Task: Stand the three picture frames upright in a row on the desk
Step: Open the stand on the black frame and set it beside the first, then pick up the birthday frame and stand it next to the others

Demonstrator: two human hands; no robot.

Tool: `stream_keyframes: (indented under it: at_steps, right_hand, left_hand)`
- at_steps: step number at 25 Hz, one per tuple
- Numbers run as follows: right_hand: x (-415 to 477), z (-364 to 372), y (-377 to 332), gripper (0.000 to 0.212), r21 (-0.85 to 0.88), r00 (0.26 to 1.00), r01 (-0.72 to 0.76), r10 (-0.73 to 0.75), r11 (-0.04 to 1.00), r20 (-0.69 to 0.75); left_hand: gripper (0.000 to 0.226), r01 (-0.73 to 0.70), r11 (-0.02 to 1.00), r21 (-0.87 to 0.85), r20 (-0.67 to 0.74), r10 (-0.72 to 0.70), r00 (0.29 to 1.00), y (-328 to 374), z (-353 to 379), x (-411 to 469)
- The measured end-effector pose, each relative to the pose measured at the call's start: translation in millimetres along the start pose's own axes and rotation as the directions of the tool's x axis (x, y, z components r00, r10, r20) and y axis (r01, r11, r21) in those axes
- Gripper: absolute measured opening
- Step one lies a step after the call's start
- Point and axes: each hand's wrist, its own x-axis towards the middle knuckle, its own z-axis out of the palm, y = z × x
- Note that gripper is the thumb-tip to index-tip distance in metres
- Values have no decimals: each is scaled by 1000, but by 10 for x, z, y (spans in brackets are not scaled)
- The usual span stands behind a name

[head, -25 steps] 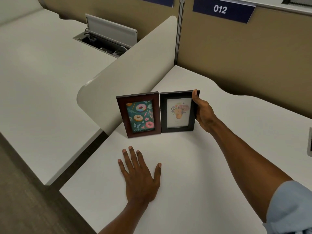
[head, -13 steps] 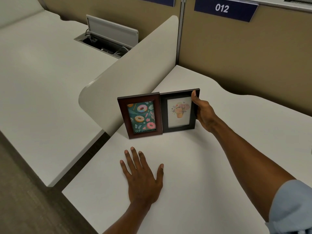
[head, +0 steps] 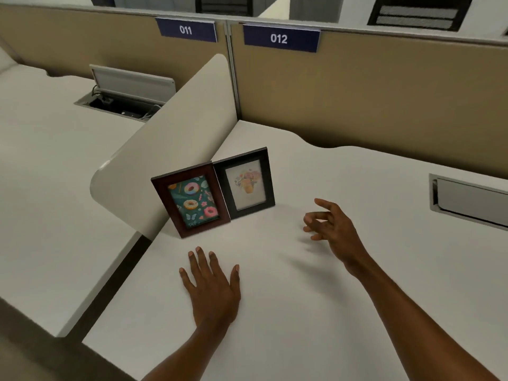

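Note:
Two picture frames stand upright side by side on the white desk (head: 316, 312), backed against the curved divider. The left one is a dark red-brown frame (head: 191, 199) with a doughnut picture. Touching its right edge is a black frame (head: 246, 183) holding a pale flower picture. My left hand (head: 213, 285) lies flat on the desk in front of the brown frame, fingers spread. To the right of the black frame and clear of it, my right hand (head: 331, 229) hovers with loose, parted fingers and holds nothing. No third frame is in view.
A cream curved divider (head: 170, 149) separates this desk from the neighbouring desk (head: 41, 174) on the left. A closed cable hatch (head: 467, 202) sits in the desk at the right; an open one (head: 129, 92) is on the left desk. Tan partitions labelled 011 and 012 close the back.
My right hand has let go of the black frame's right edge and drawn back to the right and toward me. The black frame stays standing. The camera has lifted and shifted.

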Motion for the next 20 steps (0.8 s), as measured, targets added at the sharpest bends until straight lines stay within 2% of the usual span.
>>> stream_keyframes:
  at_steps: [3, 6, 8, 10, 12, 15, 17, 20]
  right_hand:
    - [-665, -267, 186, 85, 3, 994, -47, 47, 999, -95]
    - [-1325, -471, 387, 61, 26, 972, -87, 91, 996, -215]
    - [-1723, -581, 504, 49, 36, 947, -114, 120, 993, -299]
    - [-2137, -685, 609, 43, 49, 909, -127, 136, 991, -393]
    - [-2589, -872, 745, 36, 64, 841, -140, 152, 988, -519]
    - [-3105, -1113, 907, 28, 84, 743, -140, 160, 987, -649]
    - [-3409, -1316, 1006, 25, 77, 669, -153, 161, 985, -726]
    - [-3881, -1690, 1178, 21, 41, 456, -241, 150, 970, -877]
  left_hand:
    - [75, -113, 992, -49, -15, 112, 994, 237, -31, -127]
    - [69, -242, 962, -125, 47, 249, 967, 719, -15, -451]
    - [67, -352, 920, -175, 155, 378, 913, 1140, 20, -770]
    - [60, -465, 849, -251, 234, 520, 822, 1578, 45, -1148]
    - [49, -597, 735, -321, 261, 675, 691, 2038, 62, -1608]
    - [30, -666, 610, -430, 256, 790, 557, 2487, 73, -2088]
    - [19, -663, 567, -489, 277, 821, 499, 2722, 60, -2358]
    - [16, -636, 546, -545, 362, 838, 409, 3061, 63, -2826]
